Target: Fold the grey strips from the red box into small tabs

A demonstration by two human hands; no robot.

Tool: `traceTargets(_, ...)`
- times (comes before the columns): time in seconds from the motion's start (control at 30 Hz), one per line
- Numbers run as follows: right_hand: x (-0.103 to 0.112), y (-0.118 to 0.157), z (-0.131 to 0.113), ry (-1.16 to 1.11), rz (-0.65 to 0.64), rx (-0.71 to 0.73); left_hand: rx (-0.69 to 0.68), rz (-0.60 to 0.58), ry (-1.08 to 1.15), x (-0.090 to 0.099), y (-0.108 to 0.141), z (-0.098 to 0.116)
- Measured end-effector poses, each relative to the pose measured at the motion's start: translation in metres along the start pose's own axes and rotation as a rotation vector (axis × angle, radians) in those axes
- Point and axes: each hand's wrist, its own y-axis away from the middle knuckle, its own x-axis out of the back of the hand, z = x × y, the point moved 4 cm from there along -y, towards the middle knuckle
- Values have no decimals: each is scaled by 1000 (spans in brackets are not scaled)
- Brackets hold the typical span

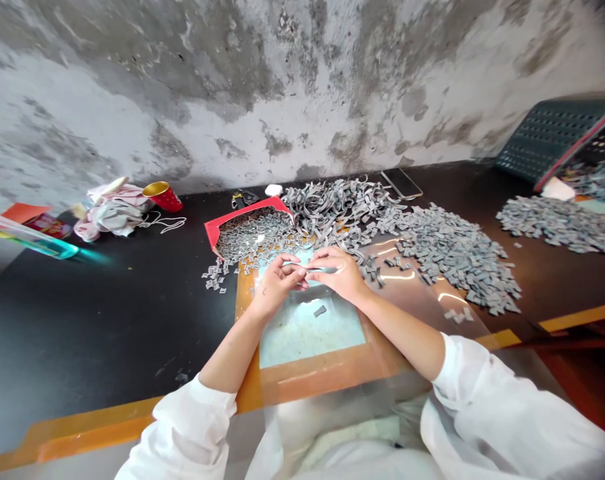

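My left hand (277,285) and my right hand (343,275) meet fingertip to fingertip above a pale blue sheet (302,343). Both are closed in a pinch. A small grey strip (323,270) shows at the right fingers; what the left fingertips grip is too small and covered to make out. One loose grey piece (320,311) lies on the sheet below the hands. Just beyond them are a red-edged box (213,233) full of tiny grey metallic-looking pieces and a tangled heap of grey strips (342,207).
Short grey pieces (462,257) spread across the right side, with another heap (557,223) near a dark perforated basket (547,140). A phone-like slab (402,183) rests by the wall. At left are a red cup (163,199), crumpled cloth (115,210) and a clear teal-edged object (37,237).
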Motion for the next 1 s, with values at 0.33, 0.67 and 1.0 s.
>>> traceTargets(0.33,1,2,-7,242,-56,92,-45,4,-26,5,-3,-1)
traceTargets(0.67,4,0,-20,188,-118,25,-113,61,-74,7,-5,1)
traceTargets(1.0,-9,6,1,-361,-99,-421,-187,161,-201,9,-1,3)
